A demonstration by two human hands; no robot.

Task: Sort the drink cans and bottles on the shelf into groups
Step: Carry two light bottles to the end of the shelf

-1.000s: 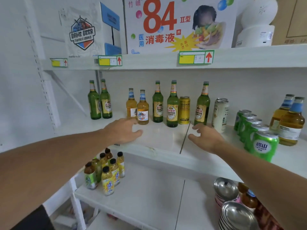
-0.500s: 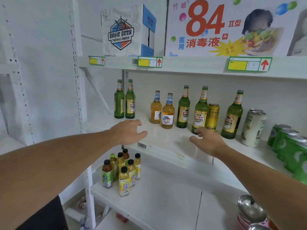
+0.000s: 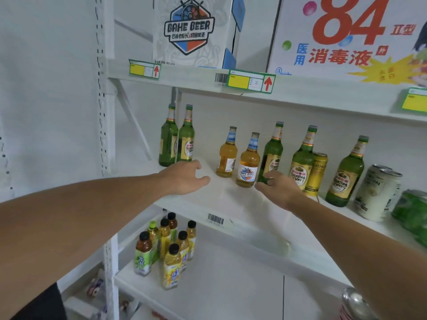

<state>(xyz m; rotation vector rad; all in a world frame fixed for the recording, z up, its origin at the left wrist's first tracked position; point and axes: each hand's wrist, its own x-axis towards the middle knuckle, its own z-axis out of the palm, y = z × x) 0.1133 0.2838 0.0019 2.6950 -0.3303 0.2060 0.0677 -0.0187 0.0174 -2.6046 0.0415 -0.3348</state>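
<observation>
I hold both hands out over the middle shelf (image 3: 231, 204). My left hand (image 3: 184, 179) hovers palm down, fingers loose and holding nothing, just in front of the two green Yanjing bottles (image 3: 178, 137) already paired at the far left. My right hand (image 3: 280, 188) reaches the base of a third green bottle (image 3: 272, 153), fingers curling toward it but not yet closed round it. That bottle stands beside the two amber Bahe Beer bottles (image 3: 240, 158), so I judge it belongs with the green pair. The gold can (image 3: 317, 174) sits wedged between other green bottles, unsorted.
</observation>
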